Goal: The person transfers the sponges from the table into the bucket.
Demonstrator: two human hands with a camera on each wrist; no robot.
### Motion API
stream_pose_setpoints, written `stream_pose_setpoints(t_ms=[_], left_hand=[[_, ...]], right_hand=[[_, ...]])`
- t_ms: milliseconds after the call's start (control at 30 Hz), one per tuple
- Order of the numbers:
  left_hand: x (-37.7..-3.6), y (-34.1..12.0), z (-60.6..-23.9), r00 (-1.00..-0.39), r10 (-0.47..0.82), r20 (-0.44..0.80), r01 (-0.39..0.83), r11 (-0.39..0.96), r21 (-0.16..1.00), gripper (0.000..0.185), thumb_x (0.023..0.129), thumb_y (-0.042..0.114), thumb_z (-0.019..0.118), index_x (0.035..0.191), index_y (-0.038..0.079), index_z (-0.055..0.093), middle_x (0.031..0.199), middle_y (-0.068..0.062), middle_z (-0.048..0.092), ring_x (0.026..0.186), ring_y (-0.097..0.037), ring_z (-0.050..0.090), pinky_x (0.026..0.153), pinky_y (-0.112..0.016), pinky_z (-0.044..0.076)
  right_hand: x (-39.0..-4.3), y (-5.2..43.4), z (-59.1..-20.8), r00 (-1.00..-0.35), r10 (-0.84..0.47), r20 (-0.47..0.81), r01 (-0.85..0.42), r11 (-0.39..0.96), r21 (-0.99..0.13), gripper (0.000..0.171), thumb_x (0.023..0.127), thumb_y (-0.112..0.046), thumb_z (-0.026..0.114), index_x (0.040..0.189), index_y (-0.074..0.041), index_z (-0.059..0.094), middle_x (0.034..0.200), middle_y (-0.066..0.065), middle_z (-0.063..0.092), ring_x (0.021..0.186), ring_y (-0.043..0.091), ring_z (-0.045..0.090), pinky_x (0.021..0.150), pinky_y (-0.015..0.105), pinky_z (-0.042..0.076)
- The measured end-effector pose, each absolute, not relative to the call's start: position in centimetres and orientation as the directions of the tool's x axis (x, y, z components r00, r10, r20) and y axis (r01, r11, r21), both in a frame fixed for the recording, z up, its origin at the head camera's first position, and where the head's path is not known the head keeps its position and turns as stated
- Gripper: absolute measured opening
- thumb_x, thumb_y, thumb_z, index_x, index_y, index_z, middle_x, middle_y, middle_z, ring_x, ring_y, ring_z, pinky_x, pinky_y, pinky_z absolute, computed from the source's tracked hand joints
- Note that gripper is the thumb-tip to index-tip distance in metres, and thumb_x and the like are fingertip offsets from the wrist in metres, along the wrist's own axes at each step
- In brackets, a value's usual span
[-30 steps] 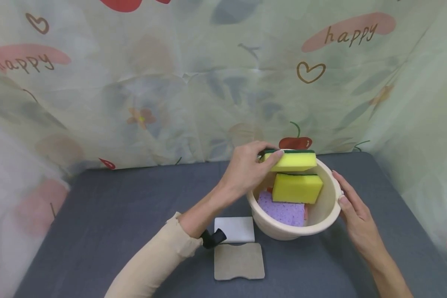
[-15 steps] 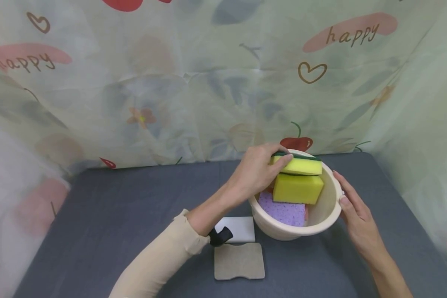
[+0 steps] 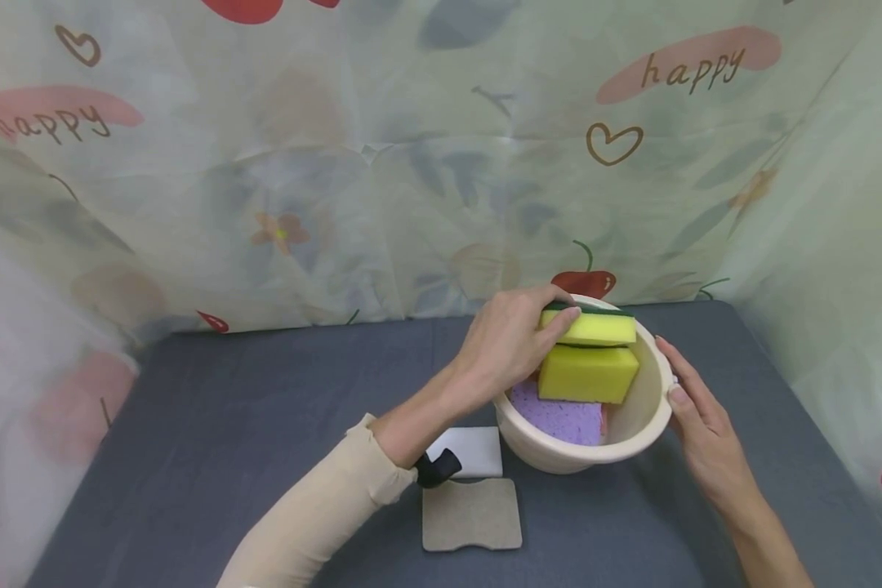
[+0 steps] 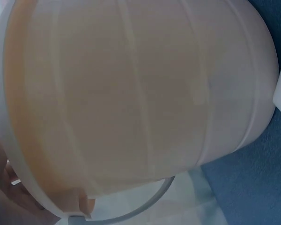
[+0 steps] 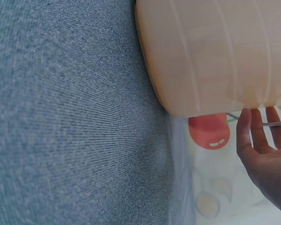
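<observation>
In the head view my left hand [image 3: 510, 335] pinches a yellow sponge with a dark green scouring side [image 3: 595, 328], thumb on the near face and fingers behind. The sponge lies inside the mouth of a cream bucket [image 3: 551, 456], close above a second yellow sponge [image 3: 588, 376]. Under that one is a speckled purple sponge [image 3: 554, 416], with a sliver of something red beside it. My right hand [image 3: 709, 425] rests on the bucket's right side, thumb by the rim. The right wrist view shows its fingers [image 5: 258, 131] extended, fingertips at the bucket's outer wall.
Left of the bucket lie a white rectangular block [image 3: 478, 452] and, nearer me, a flat grey-beige piece with notched long edges [image 3: 472, 516]. A dark grey cloth [image 3: 279, 425] covers the table. A printed curtain [image 3: 382, 163] stands behind it. The bucket's thin grey handle [image 4: 145, 206] hangs down outside.
My left hand has moved right and slightly down with the sponge, which now sits lower in the bucket against the second sponge. My right hand has stayed at the bucket.
</observation>
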State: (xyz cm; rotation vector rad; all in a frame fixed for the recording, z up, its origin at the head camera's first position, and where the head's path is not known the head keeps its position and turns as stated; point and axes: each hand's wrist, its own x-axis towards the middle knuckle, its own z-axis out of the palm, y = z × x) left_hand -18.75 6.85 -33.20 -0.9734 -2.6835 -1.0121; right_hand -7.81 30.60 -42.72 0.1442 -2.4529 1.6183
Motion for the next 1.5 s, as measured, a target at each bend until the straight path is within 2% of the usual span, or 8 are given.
stream_pose_setpoints(t_ms=[200, 300, 500, 667, 767, 967, 1233, 1500], left_hand=[[-19.0, 6.8, -33.3, -0.801, 0.507, 0.317, 0.587, 0.567, 0.578, 0.030, 0.103, 0.037, 0.054, 0.121, 0.020, 0.070, 0.056, 0.006, 0.054, 0.042, -0.007, 0.041, 0.042, -0.023, 0.034], [-19.1, 6.8, -33.5, -0.788, 0.510, 0.346, 0.607, 0.548, 0.575, 0.027, 0.103, 0.035, 0.055, 0.119, 0.019, 0.071, 0.050, 0.005, 0.046, 0.041, -0.007, 0.037, 0.042, -0.023, 0.032], [-19.2, 6.8, -33.9, -0.754, 0.540, 0.374, 0.646, 0.505, 0.573, 0.025, 0.103, 0.032, 0.056, 0.116, 0.017, 0.071, 0.090, 0.005, 0.071, 0.068, -0.003, 0.057, 0.061, -0.018, 0.044], [-19.4, 6.7, -34.2, -0.762, 0.548, 0.344, 0.631, 0.512, 0.582, 0.025, 0.102, 0.030, 0.057, 0.119, 0.018, 0.071, 0.116, 0.003, 0.070, 0.096, -0.006, 0.063, 0.078, -0.020, 0.048], [-19.5, 6.7, -34.4, -0.776, 0.541, 0.324, 0.610, 0.514, 0.603, 0.026, 0.103, 0.027, 0.056, 0.123, 0.019, 0.069, 0.121, 0.002, 0.068, 0.095, -0.007, 0.063, 0.079, -0.022, 0.048], [-19.7, 6.3, -34.3, -0.775, 0.525, 0.353, 0.611, 0.476, 0.632, 0.024, 0.101, 0.021, 0.059, 0.123, 0.017, 0.069, 0.125, 0.002, 0.066, 0.121, -0.012, 0.057, 0.099, -0.025, 0.045], [-19.6, 5.6, -34.5, -0.743, 0.539, 0.397, 0.656, 0.465, 0.595, 0.018, 0.096, 0.016, 0.067, 0.113, 0.014, 0.074, 0.113, 0.001, 0.069, 0.107, -0.012, 0.063, 0.087, -0.020, 0.048], [-19.2, 4.0, -34.9, -0.750, 0.527, 0.401, 0.646, 0.449, 0.617, 0.019, 0.098, 0.017, 0.065, 0.115, 0.016, 0.072, 0.117, 0.003, 0.068, 0.112, -0.011, 0.061, 0.094, -0.025, 0.047]], right_hand=[[-7.8, 30.7, -42.8, -0.971, 0.029, 0.236, -0.208, 0.374, -0.904, 0.051, 0.109, -0.017, 0.035, 0.159, -0.025, 0.025, 0.161, -0.001, 0.027, 0.137, 0.000, 0.036, 0.094, 0.008, 0.039], [-7.8, 30.7, -42.8, -0.971, 0.033, 0.236, -0.207, 0.376, -0.903, 0.051, 0.109, -0.018, 0.035, 0.159, -0.026, 0.026, 0.161, -0.002, 0.028, 0.137, -0.001, 0.036, 0.093, 0.008, 0.039], [-7.8, 30.7, -43.0, -0.971, 0.030, 0.236, -0.210, 0.360, -0.909, 0.051, 0.109, -0.017, 0.036, 0.159, -0.025, 0.026, 0.161, -0.002, 0.028, 0.136, -0.001, 0.037, 0.093, 0.008, 0.040], [-7.8, 30.8, -43.1, -0.971, 0.030, 0.238, -0.213, 0.350, -0.912, 0.051, 0.109, -0.016, 0.036, 0.159, -0.024, 0.026, 0.161, -0.001, 0.028, 0.136, -0.001, 0.036, 0.093, 0.008, 0.039], [-7.8, 30.8, -43.1, -0.970, 0.035, 0.239, -0.212, 0.356, -0.910, 0.051, 0.109, -0.016, 0.035, 0.159, -0.024, 0.026, 0.161, -0.002, 0.028, 0.137, 0.000, 0.036, 0.094, 0.008, 0.039], [-7.8, 30.6, -43.0, -0.973, 0.040, 0.226, -0.193, 0.388, -0.901, 0.051, 0.110, -0.019, 0.035, 0.159, -0.026, 0.025, 0.162, -0.002, 0.026, 0.138, 0.000, 0.035, 0.093, 0.008, 0.039], [-7.8, 30.5, -43.0, -0.974, 0.044, 0.223, -0.188, 0.396, -0.899, 0.051, 0.110, -0.020, 0.035, 0.159, -0.028, 0.025, 0.162, -0.003, 0.026, 0.139, 0.001, 0.035, 0.093, 0.009, 0.039], [-7.8, 30.6, -43.1, -0.973, 0.040, 0.229, -0.197, 0.378, -0.904, 0.051, 0.110, -0.019, 0.035, 0.159, -0.026, 0.025, 0.162, -0.002, 0.027, 0.138, 0.001, 0.035, 0.094, 0.009, 0.039]])
